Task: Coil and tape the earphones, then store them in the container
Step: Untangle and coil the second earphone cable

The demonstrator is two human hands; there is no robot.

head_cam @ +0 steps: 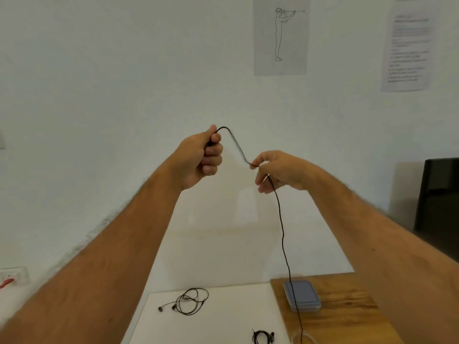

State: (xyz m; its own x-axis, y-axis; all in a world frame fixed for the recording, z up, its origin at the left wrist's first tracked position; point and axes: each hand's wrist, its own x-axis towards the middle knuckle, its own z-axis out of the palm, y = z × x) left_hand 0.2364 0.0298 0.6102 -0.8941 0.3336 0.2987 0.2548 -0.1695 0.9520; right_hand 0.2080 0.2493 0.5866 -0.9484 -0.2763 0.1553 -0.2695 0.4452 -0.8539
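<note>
Head view: the left hand (202,157) is clenching one end of the earphone cable (237,147) while the right hand (278,171) is pinching it further along; the rest is hanging. Coiling is barely starting; taping and storing in the lidded container (301,295) remain.

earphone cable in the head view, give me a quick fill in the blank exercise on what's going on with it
1. The left hand grips one end of the earphone cable in a closed ____.
2. The right hand holds the cable in a ____ grip between thumb and fingertips.
3. From the right hand the cable hangs ____ toward the table.
4. The lidded container rests on the ____ board.

Missing words: fist; pinch; down; wooden
</note>
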